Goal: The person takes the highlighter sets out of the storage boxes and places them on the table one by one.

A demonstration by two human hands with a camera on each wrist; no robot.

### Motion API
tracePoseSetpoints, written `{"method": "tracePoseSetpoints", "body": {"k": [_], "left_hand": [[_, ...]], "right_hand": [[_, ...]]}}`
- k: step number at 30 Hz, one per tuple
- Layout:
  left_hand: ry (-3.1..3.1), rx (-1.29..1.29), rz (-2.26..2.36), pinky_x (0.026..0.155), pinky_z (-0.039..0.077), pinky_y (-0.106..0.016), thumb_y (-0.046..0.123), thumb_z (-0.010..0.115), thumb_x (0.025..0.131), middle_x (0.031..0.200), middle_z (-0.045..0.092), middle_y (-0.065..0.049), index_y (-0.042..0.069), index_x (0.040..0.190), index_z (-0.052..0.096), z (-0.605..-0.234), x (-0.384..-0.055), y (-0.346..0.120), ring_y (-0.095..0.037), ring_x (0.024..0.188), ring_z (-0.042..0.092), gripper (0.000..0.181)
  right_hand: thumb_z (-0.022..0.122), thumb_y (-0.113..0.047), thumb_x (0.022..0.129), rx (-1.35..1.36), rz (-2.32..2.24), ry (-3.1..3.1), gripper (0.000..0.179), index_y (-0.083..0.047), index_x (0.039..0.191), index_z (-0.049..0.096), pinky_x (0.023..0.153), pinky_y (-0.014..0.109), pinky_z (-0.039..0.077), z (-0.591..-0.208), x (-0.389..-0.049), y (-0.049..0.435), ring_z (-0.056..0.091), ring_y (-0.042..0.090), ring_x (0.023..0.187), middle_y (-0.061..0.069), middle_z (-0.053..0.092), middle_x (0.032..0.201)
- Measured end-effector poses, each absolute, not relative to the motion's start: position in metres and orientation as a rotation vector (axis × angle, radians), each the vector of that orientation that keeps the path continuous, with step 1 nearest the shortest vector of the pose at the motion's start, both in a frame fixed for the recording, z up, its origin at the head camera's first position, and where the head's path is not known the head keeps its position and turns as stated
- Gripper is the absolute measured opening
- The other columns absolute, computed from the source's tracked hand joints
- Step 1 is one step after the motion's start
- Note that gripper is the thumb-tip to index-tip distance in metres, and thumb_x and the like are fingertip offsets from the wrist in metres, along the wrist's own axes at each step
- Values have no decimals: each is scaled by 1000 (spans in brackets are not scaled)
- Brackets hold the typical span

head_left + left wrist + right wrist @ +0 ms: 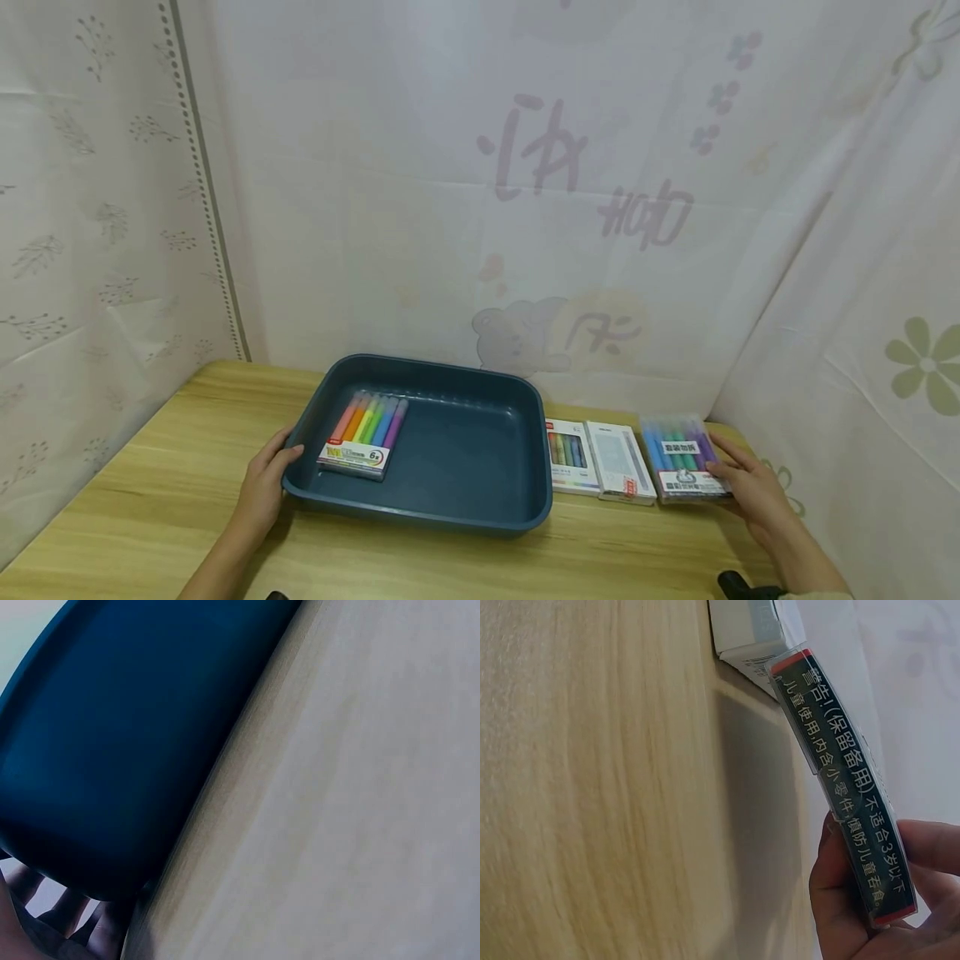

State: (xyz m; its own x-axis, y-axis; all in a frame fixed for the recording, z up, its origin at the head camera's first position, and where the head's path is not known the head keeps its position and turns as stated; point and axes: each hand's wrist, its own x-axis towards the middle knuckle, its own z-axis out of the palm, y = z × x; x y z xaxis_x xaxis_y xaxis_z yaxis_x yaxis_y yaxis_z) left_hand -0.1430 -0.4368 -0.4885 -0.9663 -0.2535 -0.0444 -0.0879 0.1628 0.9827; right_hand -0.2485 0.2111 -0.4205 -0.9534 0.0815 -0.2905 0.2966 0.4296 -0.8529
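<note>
My left hand (264, 482) grips the left end of a dark blue rectangular tray (465, 458), with the thumb at its rim. In the left wrist view, fingers (66, 909) curl around the tray's outer end. At the far right, my right hand (753, 487) pinches the right side of a clear pack of colored markers (681, 460). The right wrist view shows the pack's dark printed end (847, 787), tilted and raised off the table, between thumb and fingers. Inside the tray, at its left, lies a pack of rainbow highlighters (363, 433).
Between tray and marker pack, a white box with a window showing colored sticks (572, 457) lies beside another white box (621, 462). All stand on a wood-grain table (150, 467). Printed white curtains (375, 208) hang behind and at both sides.
</note>
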Motion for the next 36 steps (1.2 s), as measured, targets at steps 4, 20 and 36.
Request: {"method": "tracePoseSetpoints", "body": {"k": [4,20,36], "left_hand": [[-2287,323,-1931,81,41,-1,24,37,108,162,28,-28,0,156,30,-490,-143,-437,28,98,37,55],[-2286,324,-1925,82,40,-1,26,35,109,162,30,-27,0,156,31,-492,-143,-437,28,98,37,54],[-2243,301,-1941,82,45,-6,25,38,108,158,35,-29,-1,154,34,-491,-143,-436,21,101,44,53]], "right_hand": [[47,-25,107,317,-1502,2485,68,-11,161,10,76,27,57,-425,-251,213,60,-1,86,37,17,154],[46,-22,107,306,-1461,2503,68,-5,161,8,77,27,56,-436,-254,207,60,-3,85,42,22,153],[49,-36,106,178,-1161,2637,72,-2,160,16,99,49,51,-443,-256,212,32,57,140,41,21,157]]}}
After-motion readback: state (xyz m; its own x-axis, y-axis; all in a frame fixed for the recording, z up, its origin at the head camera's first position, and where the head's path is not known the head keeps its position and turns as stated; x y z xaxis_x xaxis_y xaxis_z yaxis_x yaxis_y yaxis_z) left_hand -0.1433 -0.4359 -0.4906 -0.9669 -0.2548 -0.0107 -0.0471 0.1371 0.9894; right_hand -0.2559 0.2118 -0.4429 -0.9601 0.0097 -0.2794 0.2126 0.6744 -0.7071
